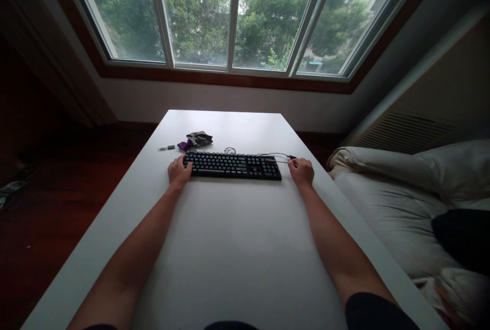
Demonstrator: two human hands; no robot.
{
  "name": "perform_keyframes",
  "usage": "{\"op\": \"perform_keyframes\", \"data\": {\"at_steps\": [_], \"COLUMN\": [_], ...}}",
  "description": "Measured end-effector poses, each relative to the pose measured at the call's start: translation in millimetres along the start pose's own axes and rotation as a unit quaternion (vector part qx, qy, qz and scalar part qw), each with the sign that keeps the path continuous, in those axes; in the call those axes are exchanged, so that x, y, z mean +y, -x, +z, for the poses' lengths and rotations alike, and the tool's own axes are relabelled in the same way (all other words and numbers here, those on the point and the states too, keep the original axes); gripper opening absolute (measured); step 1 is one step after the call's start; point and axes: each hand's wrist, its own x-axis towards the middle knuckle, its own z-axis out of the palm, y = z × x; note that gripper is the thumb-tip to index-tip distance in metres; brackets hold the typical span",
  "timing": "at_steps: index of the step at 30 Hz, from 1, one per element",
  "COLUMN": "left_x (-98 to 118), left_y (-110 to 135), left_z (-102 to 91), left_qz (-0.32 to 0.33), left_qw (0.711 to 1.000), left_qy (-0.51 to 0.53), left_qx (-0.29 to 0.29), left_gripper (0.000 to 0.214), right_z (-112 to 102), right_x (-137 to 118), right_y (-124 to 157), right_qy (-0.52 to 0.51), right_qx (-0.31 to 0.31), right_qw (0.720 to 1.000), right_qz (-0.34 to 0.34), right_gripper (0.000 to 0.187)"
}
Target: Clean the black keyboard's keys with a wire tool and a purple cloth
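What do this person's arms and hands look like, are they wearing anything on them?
Both forearms are bare, with no long sleeves. The left hand and right hand wear no gloves, and neither wrist shows a watch or band. Rings are too small to tell. Dark fabric covers the right upper arm at the lower edge, likely a short sleeve.

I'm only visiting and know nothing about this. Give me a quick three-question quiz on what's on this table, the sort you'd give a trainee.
1. True or false: the left hand touches the left end of the black keyboard.
2. What lies on the white table just beyond the keyboard's left end? A) a crumpled grey and purple bundle B) a mug C) a book
3. Fill in: the right hand sits at the keyboard's ____ end, by a thin black cable.

Key: 1 true; 2 A; 3 right.
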Motion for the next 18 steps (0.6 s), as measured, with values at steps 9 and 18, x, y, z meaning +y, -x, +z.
{"op": "perform_keyframes", "data": {"at_steps": [9,18], "left_x": [1.6,1.6], "left_y": [0.8,1.0], "left_z": [-1.1,-0.4], "left_qz": [0.003,0.007], "left_qw": [1.0,1.0], "left_qy": [0.0,0.002], "left_qx": [-0.004,0.001], "left_gripper": [0.046,0.046], "right_z": [-6.1,-4.2], "right_x": [2.9,-21.5], "right_y": [-6.4,0.2], "right_qy": [0.016,-0.022], "right_qx": [0.003,-0.017], "right_qw": [1.0,0.998], "right_qz": [-0.014,-0.054], "right_gripper": [0.027,0.027]}}
